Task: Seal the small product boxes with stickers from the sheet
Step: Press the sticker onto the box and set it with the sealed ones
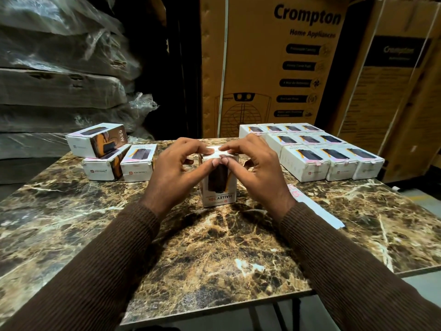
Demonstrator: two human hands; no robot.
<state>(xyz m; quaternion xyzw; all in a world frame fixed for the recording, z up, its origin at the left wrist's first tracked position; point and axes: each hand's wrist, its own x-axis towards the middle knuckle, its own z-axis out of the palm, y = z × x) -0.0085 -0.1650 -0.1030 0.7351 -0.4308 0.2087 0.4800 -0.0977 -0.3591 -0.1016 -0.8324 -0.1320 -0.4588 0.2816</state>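
Pressing down on the top flap, we have one Halley 20K box (pixel 219 185) standing upright at the middle of the marble-patterned table (pixel 214 254), with our left hand (pixel 175 168) and right hand (pixel 256 163) meeting over its upper end. Both sets of fingers are drawn narrow, thumbs against the near face just below the flap and forefingers on top, pinching the box end between them. We judge this to be the sealing step itself, the closure being rubbed flat; whether a sticker already lies under the fingertips we cannot tell, since they cover the seam. If it holds, the next move calls for setting this box with the finished rows (pixel 317 149) on the right, where pink seals show on the edges, then taking one from the three unsealed-looking boxes (pixel 112 156) on the left. The sticker sheet (pixel 312 204) lies beside our right wrist, partly hidden by it, and its remaining stickers are hard to make out.
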